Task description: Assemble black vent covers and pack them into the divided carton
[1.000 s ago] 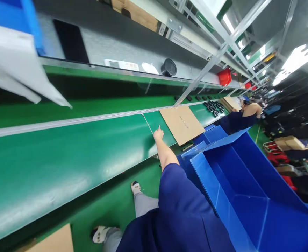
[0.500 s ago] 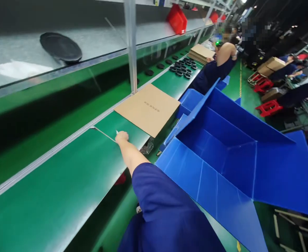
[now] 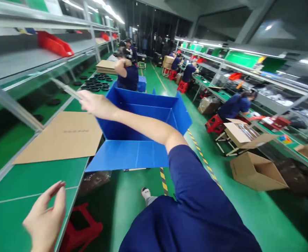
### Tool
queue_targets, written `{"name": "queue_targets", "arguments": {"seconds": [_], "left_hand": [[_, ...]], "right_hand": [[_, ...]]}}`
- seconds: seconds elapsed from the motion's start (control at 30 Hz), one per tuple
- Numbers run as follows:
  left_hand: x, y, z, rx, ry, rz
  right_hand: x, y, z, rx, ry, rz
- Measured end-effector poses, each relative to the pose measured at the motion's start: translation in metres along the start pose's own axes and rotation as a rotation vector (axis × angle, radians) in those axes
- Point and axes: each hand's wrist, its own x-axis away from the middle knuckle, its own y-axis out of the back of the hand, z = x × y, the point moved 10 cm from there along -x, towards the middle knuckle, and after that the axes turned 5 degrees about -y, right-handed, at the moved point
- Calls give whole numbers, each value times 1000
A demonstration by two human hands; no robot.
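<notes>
My right hand (image 3: 97, 104) is stretched across to the left, above the brown cardboard sheet (image 3: 62, 134) and the near corner of the blue box. Its fingers are closed on a thin, pale, stick-like thing (image 3: 66, 88), too blurred to name. Low at the left, my left hand (image 3: 47, 213) hovers over the green bench (image 3: 14, 185), its fingers loosely curled with a gap behind the thumb. Nothing shows in it. The cardboard sheet, with faint print on it, lies flat on the bench. Beside the bench, the big blue box (image 3: 133, 152) has its flaps spread open.
Black round parts (image 3: 96, 82) and stacked cardboard (image 3: 106, 66) lie farther along the bench, near a co-worker (image 3: 127, 75). A metal post (image 3: 17, 105) rises at the left. Below the bench edge is a red stool (image 3: 83, 224). Open cartons (image 3: 256, 171) stand across the aisle.
The view has swung right and up. My right hand has lifted off the bench, with the pale stick-like thing now plainly showing. My left hand has come into view at lower left.
</notes>
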Motion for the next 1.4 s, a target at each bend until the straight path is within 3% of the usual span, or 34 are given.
{"name": "queue_targets", "arguments": {"seconds": [0.1,0.17,0.23,0.33,0.4,0.5,0.6,0.67,0.77,0.83,0.9,1.0,1.1,1.23,1.33,1.4], "left_hand": [[-33,-57,-84,167,-75,72],[-45,-105,-147,225,-188,207],[-50,-162,-205,226,-290,394],[-41,-261,-283,186,-436,688],[-26,-333,-328,121,-492,852],[3,-438,-376,-101,-479,1025],[33,-515,-406,-334,-410,1081],[49,-545,-417,-445,-375,1069],[60,-560,-422,-582,-329,1030],[59,-561,-422,-635,-310,1015],[55,-560,-423,-665,-297,1009],[50,-559,-428,-687,-288,997],[48,-557,-436,-685,-296,976],[27,-543,-453,-655,-309,904],[-26,-509,-487,-594,-315,761],[-83,-462,-524,-495,-322,556]], "right_hand": [[106,139,-71,-90,-53,-242],[181,216,-127,-182,-88,-426],[255,275,-186,-271,-128,-597],[362,335,-273,-420,-251,-828],[431,356,-328,-523,-358,-946],[536,364,-411,-674,-536,-1096],[652,339,-497,-828,-770,-1272],[727,301,-546,-928,-972,-1363],[816,229,-588,-1040,-1262,-1413],[849,187,-597,-1083,-1398,-1382],[860,152,-601,-1122,-1498,-1315],[842,119,-609,-1176,-1560,-1193],[802,108,-623,-1222,-1536,-1091],[747,121,-644,-1244,-1451,-1014],[706,144,-653,-1203,-1393,-984],[672,162,-654,-1160,-1342,-959]]}}
